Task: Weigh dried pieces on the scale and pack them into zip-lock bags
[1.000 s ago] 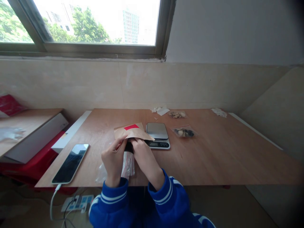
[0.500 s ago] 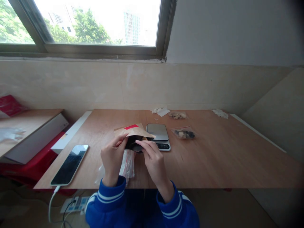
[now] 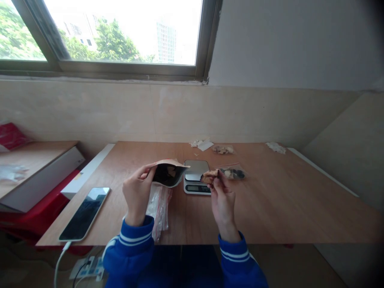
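Note:
My left hand (image 3: 137, 196) grips a kraft paper pouch (image 3: 168, 174), whose open mouth shows a dark lining and a few tan pieces inside. My right hand (image 3: 222, 202) pinches some tan dried slices (image 3: 210, 176) between thumb and fingers. Those slices are over the right edge of a digital kitchen scale (image 3: 195, 171) and close to a small clear bag of tan and dark pieces (image 3: 232, 173). Under my left hand, a clear zip bag with red seal strips (image 3: 159, 212) lies on the wooden table (image 3: 270, 200).
A smartphone (image 3: 84, 214) lies on the table's left, its charging cable dropping over the front edge. At the back are another small bag of pieces (image 3: 223, 149) and white paper scraps (image 3: 201, 144). A lower wooden surface with red cloth (image 3: 36, 192) stands at left.
My right hand has come out of the pouch and moved right, carrying tan slices. The pouch now gapes open, its mouth turned toward me, and its red label no longer shows.

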`<state>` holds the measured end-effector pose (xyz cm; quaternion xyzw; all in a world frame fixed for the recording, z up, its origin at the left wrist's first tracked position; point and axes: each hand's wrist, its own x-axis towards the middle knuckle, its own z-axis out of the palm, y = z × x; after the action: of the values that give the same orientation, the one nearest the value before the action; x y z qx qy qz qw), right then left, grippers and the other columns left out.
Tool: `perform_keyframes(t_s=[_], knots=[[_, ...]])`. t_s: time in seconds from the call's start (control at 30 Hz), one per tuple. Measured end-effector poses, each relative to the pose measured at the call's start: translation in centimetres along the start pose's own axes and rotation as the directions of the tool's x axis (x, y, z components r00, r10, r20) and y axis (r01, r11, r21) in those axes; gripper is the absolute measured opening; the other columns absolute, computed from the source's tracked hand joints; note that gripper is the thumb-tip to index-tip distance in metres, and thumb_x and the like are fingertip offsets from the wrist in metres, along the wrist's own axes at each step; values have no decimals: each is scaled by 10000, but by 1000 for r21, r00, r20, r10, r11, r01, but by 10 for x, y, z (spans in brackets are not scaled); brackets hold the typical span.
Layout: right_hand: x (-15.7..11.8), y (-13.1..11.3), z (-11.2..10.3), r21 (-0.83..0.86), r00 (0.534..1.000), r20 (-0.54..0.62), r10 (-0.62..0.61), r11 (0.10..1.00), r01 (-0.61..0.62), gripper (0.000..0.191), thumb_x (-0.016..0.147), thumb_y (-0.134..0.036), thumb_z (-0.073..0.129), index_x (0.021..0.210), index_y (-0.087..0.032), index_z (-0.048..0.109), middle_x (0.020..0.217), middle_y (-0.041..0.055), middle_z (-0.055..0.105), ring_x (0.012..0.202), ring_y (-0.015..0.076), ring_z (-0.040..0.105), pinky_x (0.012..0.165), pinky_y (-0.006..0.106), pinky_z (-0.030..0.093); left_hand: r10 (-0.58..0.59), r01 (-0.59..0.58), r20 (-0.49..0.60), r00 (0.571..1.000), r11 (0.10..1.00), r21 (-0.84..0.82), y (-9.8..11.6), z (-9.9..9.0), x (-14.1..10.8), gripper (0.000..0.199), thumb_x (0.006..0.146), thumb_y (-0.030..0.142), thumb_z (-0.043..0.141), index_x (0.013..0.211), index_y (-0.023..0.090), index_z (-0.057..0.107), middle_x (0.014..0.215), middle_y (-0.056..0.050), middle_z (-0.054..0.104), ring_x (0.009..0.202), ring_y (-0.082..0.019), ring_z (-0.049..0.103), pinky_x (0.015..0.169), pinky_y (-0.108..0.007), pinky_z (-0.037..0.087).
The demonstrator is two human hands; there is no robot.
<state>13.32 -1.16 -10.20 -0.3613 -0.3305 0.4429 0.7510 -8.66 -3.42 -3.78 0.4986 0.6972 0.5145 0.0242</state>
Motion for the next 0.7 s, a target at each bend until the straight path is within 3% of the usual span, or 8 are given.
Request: perform_keyframes(t_s=[0.1, 0.23, 0.37, 0.57, 0.7], knots=[[35, 26, -13, -60, 1000, -17, 4, 998, -5, 422, 710, -426, 770, 1043, -176, 703, 1005, 103, 736, 858, 188, 692, 663, 265, 526, 19, -20, -12, 1000, 1000, -6, -1, 2, 7, 212, 837, 463, 632, 907, 318, 770, 763, 34, 754, 717, -166, 710, 631, -230, 454], [80, 63, -14, -187, 998, 65, 3, 982, 9, 511, 693, -452, 767, 1079, -127, 685, 999, 128, 735, 827, 200, 686, 666, 293, 529, 43, -43, -22, 999, 999, 10, -1, 2, 9, 221, 845, 465, 619, 903, 312, 768, 751, 31, 747, 694, -159, 700, 602, -225, 444], [102, 85, -13, -259, 988, 146, 54, 966, -15, 531, 663, -471, 776, 1047, -113, 693, 1002, 134, 730, 803, 206, 683, 663, 313, 555, 37, -37, -15, 999, 999, 14, -2, 0, 9, 221, 845, 463, 619, 907, 311, 768, 753, 33, 745, 695, -154, 699, 599, -222, 440], [95, 85, -27, -310, 979, 179, 94, 950, -35, 532, 681, -499, 749, 1075, -148, 680, 1089, 147, 703, 906, 266, 692, 617, 332, 584, 26, -26, -4, 1000, 1000, 4, -5, -1, 11, 234, 845, 471, 616, 919, 308, 767, 771, 31, 747, 697, -154, 696, 613, -227, 441], [96, 71, -33, -438, 976, 219, 11, 894, 88, 458, 747, -472, 681, 1066, -144, 689, 1084, 150, 699, 879, 251, 670, 623, 342, 565, 18, -18, 2, 1000, 1000, 12, -4, -1, 12, 225, 845, 468, 623, 918, 310, 765, 771, 35, 743, 698, -151, 694, 623, -226, 437]])
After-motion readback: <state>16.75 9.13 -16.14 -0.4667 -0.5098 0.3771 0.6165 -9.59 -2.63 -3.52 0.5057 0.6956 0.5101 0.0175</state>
